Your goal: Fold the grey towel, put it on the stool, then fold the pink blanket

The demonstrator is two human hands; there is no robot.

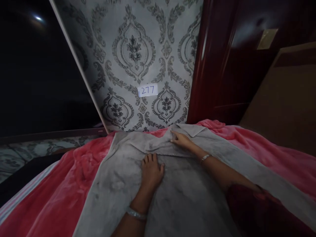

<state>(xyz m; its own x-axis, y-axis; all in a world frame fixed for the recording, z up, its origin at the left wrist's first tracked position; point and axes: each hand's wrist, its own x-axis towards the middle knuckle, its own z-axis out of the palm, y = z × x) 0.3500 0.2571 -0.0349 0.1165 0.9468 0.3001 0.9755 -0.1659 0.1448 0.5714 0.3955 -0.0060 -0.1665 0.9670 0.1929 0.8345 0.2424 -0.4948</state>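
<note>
A grey plush blanket (187,194) lies over a pink-red blanket (66,184), with its far end bunched into folds. My left hand (152,171) rests palm down on the grey blanket, fingers spread, just below a crosswise crease. Farther up and to the right, my right hand (182,140) has its thumb and fingers closed on a raised fold near the far edge. One far corner of the grey blanket is turned over to the right of that hand.
Behind the bed stands a patterned wall (133,49) bearing a paper label (147,90) marked 277. A large dark screen (41,75) is at the left. To the right are a dark red door (222,65) and a cardboard box (286,98). Striped cloth (29,187) shows at the left edge.
</note>
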